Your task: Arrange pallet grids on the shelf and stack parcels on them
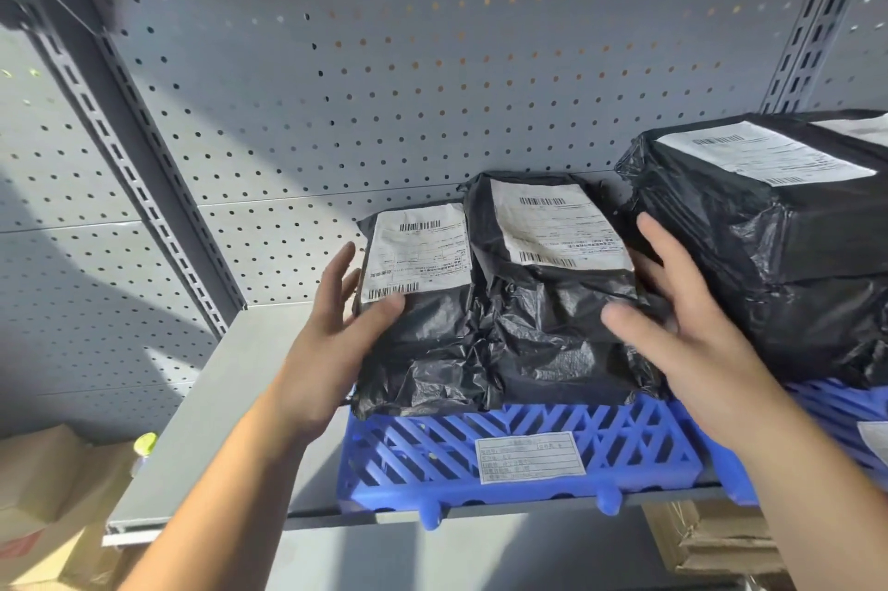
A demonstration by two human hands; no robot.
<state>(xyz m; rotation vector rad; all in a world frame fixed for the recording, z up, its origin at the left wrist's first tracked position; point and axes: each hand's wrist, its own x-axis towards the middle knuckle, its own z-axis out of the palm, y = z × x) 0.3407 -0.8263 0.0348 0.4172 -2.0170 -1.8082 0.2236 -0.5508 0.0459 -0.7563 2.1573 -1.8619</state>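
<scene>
Two black bagged parcels sit side by side on a blue pallet grid (pixel 504 441) on the grey shelf (pixel 230 398), the smaller parcel (pixel 423 340) on the left touching the larger parcel (pixel 552 326). The print on their labels is too small to read, as is the paper tag (pixel 528 457) on the grid's front. To the right a taller stack of parcels (pixel 778 254) runs out of frame, resting on a second grid (pixel 836 408) that is mostly hidden. The left hand (pixel 331 336) is spread wide beside the smaller parcel, thumb over its front. The right hand (pixel 687 326) is also spread, its fingers between the larger parcel and the stack. Neither hand grips anything, and I cannot tell whether either presses.
</scene>
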